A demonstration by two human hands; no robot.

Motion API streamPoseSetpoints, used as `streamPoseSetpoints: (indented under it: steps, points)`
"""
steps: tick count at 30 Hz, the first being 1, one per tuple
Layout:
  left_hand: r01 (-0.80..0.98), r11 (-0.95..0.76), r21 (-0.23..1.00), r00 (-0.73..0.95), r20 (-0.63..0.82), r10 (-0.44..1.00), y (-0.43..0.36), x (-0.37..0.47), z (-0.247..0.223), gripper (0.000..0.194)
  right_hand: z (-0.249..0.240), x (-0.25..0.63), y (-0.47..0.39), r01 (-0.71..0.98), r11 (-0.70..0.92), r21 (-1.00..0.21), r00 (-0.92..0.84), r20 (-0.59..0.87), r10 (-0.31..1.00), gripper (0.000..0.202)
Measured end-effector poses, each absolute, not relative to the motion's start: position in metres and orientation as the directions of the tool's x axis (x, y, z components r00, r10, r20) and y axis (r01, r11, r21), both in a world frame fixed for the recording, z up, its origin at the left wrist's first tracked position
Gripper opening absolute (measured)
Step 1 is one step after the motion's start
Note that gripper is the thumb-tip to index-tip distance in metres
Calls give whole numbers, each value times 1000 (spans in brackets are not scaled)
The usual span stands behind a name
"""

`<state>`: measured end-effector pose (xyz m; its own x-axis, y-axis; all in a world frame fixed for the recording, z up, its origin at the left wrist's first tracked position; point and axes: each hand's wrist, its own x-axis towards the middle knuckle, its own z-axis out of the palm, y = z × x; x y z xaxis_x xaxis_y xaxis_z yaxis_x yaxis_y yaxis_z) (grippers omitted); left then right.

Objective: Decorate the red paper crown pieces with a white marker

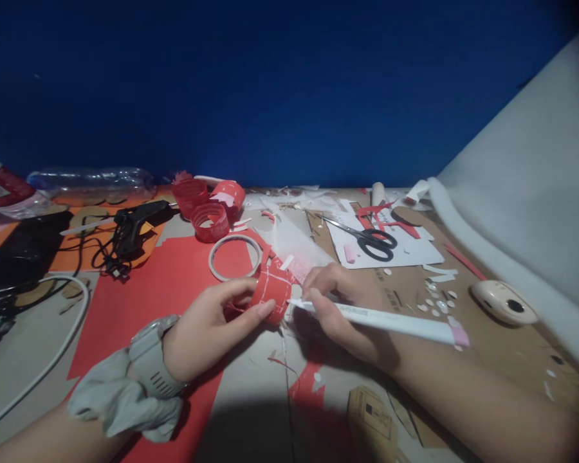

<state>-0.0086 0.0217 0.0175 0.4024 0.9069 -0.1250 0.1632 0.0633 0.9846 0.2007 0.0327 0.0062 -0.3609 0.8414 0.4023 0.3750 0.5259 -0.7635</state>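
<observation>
My left hand (222,328) grips a red paper-covered ring (273,287) marked with pale lines, the thumb pressed on its outer face. A white marker (390,321) with a pink end cap is held in the fingers of my right hand (340,305). Its tip is at the ring's right side; whether it touches cannot be made out. Just behind the ring lies a roll of tape (235,237), and a red paper sheet (139,296) spreads under my left arm.
Black-handled scissors (376,243) rest on white paper (415,254) at the right. A glue gun (132,225) with its cord lies left. Red rings (210,222) stand at the back. A cream-coloured device (503,302) sits far right, near small white discs (434,303). A plastic bottle (91,180) lies by the blue wall.
</observation>
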Motion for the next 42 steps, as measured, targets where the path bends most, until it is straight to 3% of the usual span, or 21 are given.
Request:
streamPoseSetpoints:
  steps: [4,9,23,30,35,42]
  points:
    - [157,52,986,418,-114,901,22,-9,17,19,7,201,32,367,534,-762,-422,375,825,14]
    - [164,49,985,404,-112,908,22,-9,16,18,10,201,33,377,488,-787,-363,360,860,15]
    - [179,37,983,416,-109,903,21,-11,14,18,10,203,32,364,459,-811,-400,309,863,15]
    - [291,-64,955,357,-46,933,22,-12,13,20,8,205,29,304,421,-855,-322,323,890,19]
    - [195,7,981,398,-85,913,21,-11,14,17,12,201,28,321,431,-843,-334,325,885,14]
    - [216,-20,976,384,-66,921,22,-12,14,16,10,202,32,339,448,-827,-392,308,867,8]
